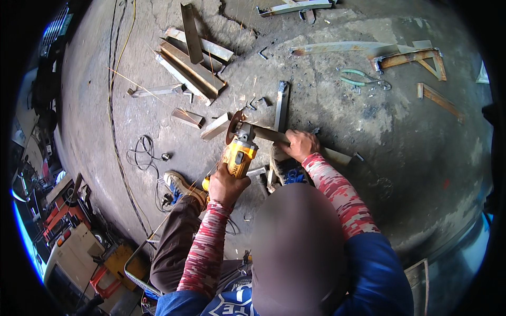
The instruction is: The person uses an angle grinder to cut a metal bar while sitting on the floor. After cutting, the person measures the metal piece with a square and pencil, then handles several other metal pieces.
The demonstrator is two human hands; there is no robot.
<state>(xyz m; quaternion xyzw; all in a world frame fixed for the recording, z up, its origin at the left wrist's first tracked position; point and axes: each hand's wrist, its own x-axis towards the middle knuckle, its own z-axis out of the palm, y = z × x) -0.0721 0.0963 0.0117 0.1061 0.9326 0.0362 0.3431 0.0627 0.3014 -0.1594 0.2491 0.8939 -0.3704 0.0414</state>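
Grinder (241, 156) at frame centre, grasped by the left hand (227, 185), should meet squarely the bar (270, 134) the right hand (299, 145) clasps.

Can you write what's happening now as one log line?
left hand: grips yellow angle grinder | right hand: holds metal bar | sparks: visible | floor: green-handled pliers lying there

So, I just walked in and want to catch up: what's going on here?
The person's left hand grips a yellow angle grinder, its disc close to the left end of a metal bar that the right hand holds. Sparks are flying; the exact contact is hidden. Other metal pieces and pliers lie on the concrete floor.
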